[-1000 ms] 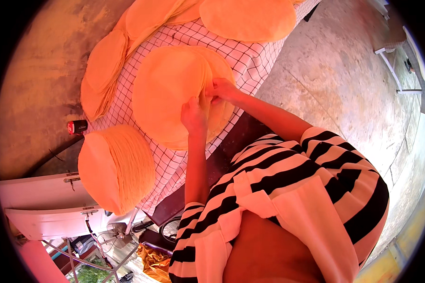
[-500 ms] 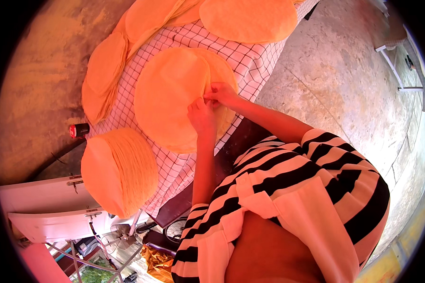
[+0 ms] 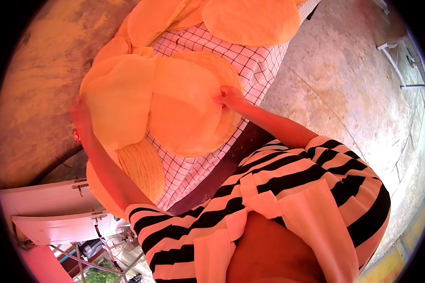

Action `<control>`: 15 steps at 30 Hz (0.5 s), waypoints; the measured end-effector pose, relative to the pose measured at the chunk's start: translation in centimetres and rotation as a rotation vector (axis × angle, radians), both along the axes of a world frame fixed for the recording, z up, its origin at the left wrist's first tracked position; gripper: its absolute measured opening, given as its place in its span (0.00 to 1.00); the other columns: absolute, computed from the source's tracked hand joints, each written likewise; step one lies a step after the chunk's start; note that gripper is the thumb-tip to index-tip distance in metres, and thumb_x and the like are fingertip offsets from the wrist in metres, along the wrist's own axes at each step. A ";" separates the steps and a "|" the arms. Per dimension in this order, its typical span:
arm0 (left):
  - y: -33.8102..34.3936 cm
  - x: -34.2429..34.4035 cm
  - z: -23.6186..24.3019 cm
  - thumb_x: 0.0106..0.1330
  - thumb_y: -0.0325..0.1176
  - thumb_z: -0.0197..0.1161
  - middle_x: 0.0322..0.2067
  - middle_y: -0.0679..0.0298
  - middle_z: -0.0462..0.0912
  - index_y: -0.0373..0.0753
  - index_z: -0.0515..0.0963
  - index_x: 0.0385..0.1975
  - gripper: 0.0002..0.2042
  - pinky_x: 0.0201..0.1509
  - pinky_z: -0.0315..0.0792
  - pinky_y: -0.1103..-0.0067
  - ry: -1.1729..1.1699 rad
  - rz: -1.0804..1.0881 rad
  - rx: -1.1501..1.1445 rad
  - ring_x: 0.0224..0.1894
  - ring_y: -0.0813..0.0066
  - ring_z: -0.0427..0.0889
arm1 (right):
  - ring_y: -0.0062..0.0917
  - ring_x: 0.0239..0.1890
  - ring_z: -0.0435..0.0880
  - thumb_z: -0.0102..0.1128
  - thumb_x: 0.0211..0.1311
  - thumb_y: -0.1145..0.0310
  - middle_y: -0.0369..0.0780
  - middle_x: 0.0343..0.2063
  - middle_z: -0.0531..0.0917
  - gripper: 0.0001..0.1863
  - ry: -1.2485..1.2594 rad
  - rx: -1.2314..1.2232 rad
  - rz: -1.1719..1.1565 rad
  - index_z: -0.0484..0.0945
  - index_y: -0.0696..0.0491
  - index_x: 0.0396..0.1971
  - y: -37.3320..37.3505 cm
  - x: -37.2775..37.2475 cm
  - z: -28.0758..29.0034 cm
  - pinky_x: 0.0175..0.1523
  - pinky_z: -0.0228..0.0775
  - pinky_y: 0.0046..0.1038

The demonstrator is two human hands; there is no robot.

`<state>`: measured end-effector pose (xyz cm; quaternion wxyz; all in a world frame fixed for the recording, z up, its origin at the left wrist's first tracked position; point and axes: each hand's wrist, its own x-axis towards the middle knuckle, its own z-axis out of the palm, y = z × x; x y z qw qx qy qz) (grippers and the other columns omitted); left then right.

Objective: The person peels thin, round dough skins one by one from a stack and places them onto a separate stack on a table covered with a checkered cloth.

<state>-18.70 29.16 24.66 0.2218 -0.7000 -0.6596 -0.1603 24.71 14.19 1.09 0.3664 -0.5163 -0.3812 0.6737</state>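
Observation:
A broad stack of thin, round, pale orange sheets (image 3: 189,118), like wrappers or flatbreads, lies on a checked cloth (image 3: 264,56). My left hand (image 3: 81,113) is stretched far left, its fingers closed on the outer edge of a lifted sheet (image 3: 120,106). That sheet spans leftward from the stack, with a fold line down its middle. Over the stack's right side, my right hand (image 3: 231,98) pinches thumb against fingers at a sheet edge; whether it grips the lifted sheet or another one is hard to tell. My left forearm partly covers a thick stack (image 3: 144,165) at the near left.
Other sheet piles lie at the far left (image 3: 151,19) and far right (image 3: 252,23) of the table. A small red can (image 3: 76,136) shows beside my left wrist. White panels (image 3: 56,226) stand at the lower left; a concrete floor (image 3: 316,80) extends to the right.
My left hand has swung from the stack's middle out to the far left, drawing a sheet across with it. My right hand has shifted slightly right and stays pinched.

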 end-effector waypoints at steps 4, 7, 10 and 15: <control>-1.5 10.4 10.4 0.62 0.38 0.51 0.29 0.49 0.74 0.39 0.72 0.34 0.10 0.31 0.66 0.67 -0.051 0.142 0.083 0.31 0.48 0.71 | 0.20 0.19 0.77 0.58 0.48 0.72 0.37 0.21 0.75 0.09 -0.025 -0.001 -0.019 0.68 0.59 0.19 0.2 0.7 -1.0 0.21 0.71 0.21; -5.4 17.2 9.7 0.63 0.36 0.48 0.26 0.49 0.73 0.39 0.70 0.32 0.08 0.30 0.65 0.67 -0.160 0.028 0.057 0.29 0.47 0.69 | 0.21 0.18 0.77 0.57 0.48 0.72 0.37 0.20 0.75 0.08 -0.006 -0.004 -0.010 0.68 0.59 0.20 0.4 1.0 -0.5 0.21 0.71 0.21; -9.1 22.0 1.8 0.63 0.32 0.47 0.32 0.49 0.76 0.39 0.72 0.41 0.10 0.37 0.67 0.73 -0.206 -0.121 -0.179 0.34 0.53 0.74 | 0.21 0.18 0.77 0.56 0.49 0.73 0.37 0.20 0.76 0.06 0.069 -0.010 -0.056 0.70 0.58 0.21 0.3 1.4 -0.6 0.22 0.71 0.20; -16.7 26.8 -16.5 0.51 0.24 0.52 0.22 0.54 0.74 0.36 0.70 0.31 0.07 0.27 0.70 0.67 -0.134 -0.415 -0.288 0.25 0.57 0.75 | 0.20 0.20 0.78 0.52 0.53 0.73 0.37 0.22 0.77 0.03 0.174 0.049 0.079 0.71 0.56 0.25 0.3 0.7 -0.1 0.25 0.73 0.20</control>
